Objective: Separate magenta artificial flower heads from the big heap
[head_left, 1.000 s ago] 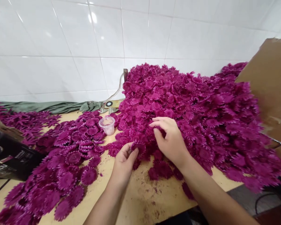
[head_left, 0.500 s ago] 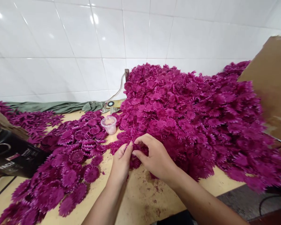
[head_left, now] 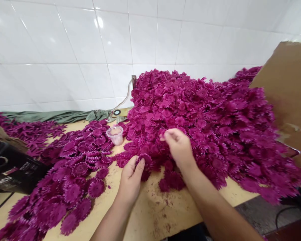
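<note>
While the head view covers both hands, the step in hand appears to be handling one flower piece at a time. The left hand (head_left: 130, 179) pinches a purple flower piece (head_left: 146, 161) between thumb and fingers, above the table (head_left: 150, 214) at the front edge of the large heap (head_left: 203, 113). The right hand (head_left: 180, 147) is raised apart from it, thumb and fingertips drawn narrow; a purple patch shows at the tips, but whether they grip it cannot be told. Any next contact calls for a steady left pinch and light right fingertips. The held piece is round, deep magenta and fringed at the rim, partly covered by the thumb. A clear plastic cup (head_left: 115, 136) stands near, beyond the left hand.
</note>
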{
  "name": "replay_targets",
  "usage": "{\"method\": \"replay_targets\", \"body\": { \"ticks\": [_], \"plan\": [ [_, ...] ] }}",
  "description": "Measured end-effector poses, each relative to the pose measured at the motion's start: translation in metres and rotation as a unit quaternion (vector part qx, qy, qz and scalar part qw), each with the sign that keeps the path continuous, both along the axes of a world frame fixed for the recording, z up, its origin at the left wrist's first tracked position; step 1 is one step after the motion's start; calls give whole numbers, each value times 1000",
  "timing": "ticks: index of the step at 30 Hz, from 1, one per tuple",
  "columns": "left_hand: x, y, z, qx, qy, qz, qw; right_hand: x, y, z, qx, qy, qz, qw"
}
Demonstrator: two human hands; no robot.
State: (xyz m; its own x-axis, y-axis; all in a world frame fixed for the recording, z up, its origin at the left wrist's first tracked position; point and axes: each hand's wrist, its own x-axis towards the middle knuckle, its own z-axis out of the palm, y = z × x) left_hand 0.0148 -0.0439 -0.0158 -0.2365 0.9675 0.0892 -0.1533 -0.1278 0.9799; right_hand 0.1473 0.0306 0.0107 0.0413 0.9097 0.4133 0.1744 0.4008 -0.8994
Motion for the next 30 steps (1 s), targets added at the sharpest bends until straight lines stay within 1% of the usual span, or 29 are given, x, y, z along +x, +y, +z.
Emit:
{"method": "replay_targets", "body": {
  "ticks": [1,2,3,5,7,8,10,13,14,16,19,21,25,28,30],
  "plan": [
    [-1,0,0,-6,-9,3,1000,8,9,3,-3,48,-24,999],
    [-1,1,-1,-14,-19,7,1000,17,18,5,4,67,-43,997],
    [-2,2,-1,-21,-31,11,999,24,25,8,15,62,-61,996],
    [-2,3,-1,-35,-54,17,998,33,29,12,59,-20,-84,994],
    [-1,4,0,-50,-73,17,996,32,21,16,115,-128,-84,981],
    [0,5,0,-59,-83,15,995,28,13,16,136,-170,-70,973],
    [0,5,0,-73,-108,10,991,16,-8,16,148,-209,-19,966],
    [0,6,-2,-77,-121,-3,990,-4,-37,10,118,-222,79,965],
    [-1,6,-3,-74,-115,-2,991,-9,-43,8,111,-231,99,961],
    [-3,6,-5,-67,-97,13,993,-16,-50,2,100,-252,118,955],
    [-5,7,-8,-63,-85,38,994,-19,-48,-4,55,-252,133,957],
    [-5,9,-10,-69,-86,34,993,-21,-46,-4,34,-233,142,961],
    [-5,12,-16,-73,-87,13,993,-24,-46,-1,26,-205,161,965],
    [-4,12,-17,-73,-67,6,995,-25,-43,-1,-18,-175,183,967],
    [-2,10,-15,-70,-47,16,996,-26,-36,-3,-49,-140,176,973]
  ]
}}
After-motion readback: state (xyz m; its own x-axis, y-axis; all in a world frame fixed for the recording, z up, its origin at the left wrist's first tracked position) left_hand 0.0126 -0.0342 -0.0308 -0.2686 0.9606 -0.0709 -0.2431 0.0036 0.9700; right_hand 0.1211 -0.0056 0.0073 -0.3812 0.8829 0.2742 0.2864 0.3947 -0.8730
